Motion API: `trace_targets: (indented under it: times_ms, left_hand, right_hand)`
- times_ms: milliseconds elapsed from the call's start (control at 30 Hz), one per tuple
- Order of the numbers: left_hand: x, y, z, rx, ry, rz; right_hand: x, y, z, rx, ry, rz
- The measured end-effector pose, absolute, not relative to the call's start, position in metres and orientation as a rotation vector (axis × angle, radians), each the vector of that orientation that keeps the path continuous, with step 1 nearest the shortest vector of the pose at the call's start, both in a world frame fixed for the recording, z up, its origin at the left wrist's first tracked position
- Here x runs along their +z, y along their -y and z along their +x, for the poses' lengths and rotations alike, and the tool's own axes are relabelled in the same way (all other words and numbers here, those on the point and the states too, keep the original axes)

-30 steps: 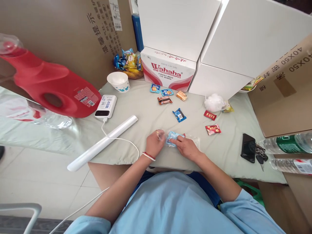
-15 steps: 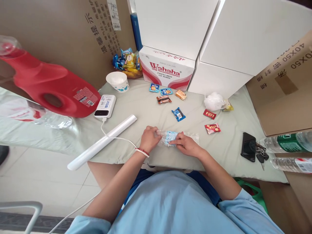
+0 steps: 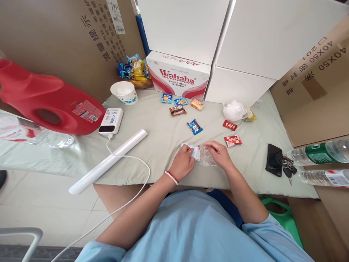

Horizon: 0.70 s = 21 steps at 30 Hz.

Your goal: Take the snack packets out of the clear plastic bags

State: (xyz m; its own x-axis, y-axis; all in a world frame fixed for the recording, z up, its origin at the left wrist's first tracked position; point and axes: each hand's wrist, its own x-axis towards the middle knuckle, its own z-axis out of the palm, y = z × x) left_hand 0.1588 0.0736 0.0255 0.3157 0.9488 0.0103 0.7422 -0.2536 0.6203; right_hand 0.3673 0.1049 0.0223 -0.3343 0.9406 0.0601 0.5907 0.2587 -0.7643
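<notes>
Blue-and-white packet (image 3: pixel 196 154), 2 red wrappers (image 3: pixel 233 141), pale green cloth (image 3: pixel 160 145)

Carton, white and red (image 3: pixel 179 87): "Wahaha®" is printed in red on the front, with "PURIFIED WATER FOR DRINKING" set beneath. Cardboard box, right (image 3: pixel 302 116): "40X50" is borne twice; "汤" and "密封桶" are also marked. Cardboard panel, left (image 3: pixel 54 40): "温馨提示" is printed large; smaller lines are not legible. Red jug (image 3: pixel 51 98): a barcode is shown on the label; its lettering cannot be read. Pale blue packet (image 3: pixel 195 153): print is too small to be read.
</notes>
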Motion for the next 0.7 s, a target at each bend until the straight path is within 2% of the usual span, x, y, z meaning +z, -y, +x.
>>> trace_targets:
  times_ms: [67,133,267,433,600,700]
  left_hand:
    - [0.024,-0.065,0.163,0.415,-1.531,2.234]
    - [0.022,-0.058,0.167,0.319,-1.583,2.347]
    - [0.016,-0.048,0.171,0.235,-1.635,2.447]
    - [0.010,-0.046,0.173,0.232,-1.634,2.507]
    - [0.010,-0.050,0.174,0.315,-1.585,2.442]
    - [0.006,-0.051,0.154,0.531,-1.451,2.274]
  right_hand:
    - [0.014,-0.105,0.378,0.607,1.921,-1.675]
    - [0.005,-0.101,0.383,0.496,1.975,-1.792]
    - [0.005,-0.090,0.388,0.640,2.026,-1.688]
    - [0.035,-0.095,0.369,1.069,1.756,-1.644]
    - [0.042,-0.117,0.312,0.998,1.851,-1.508]
    - [0.032,-0.124,0.289,0.963,2.006,-1.506]
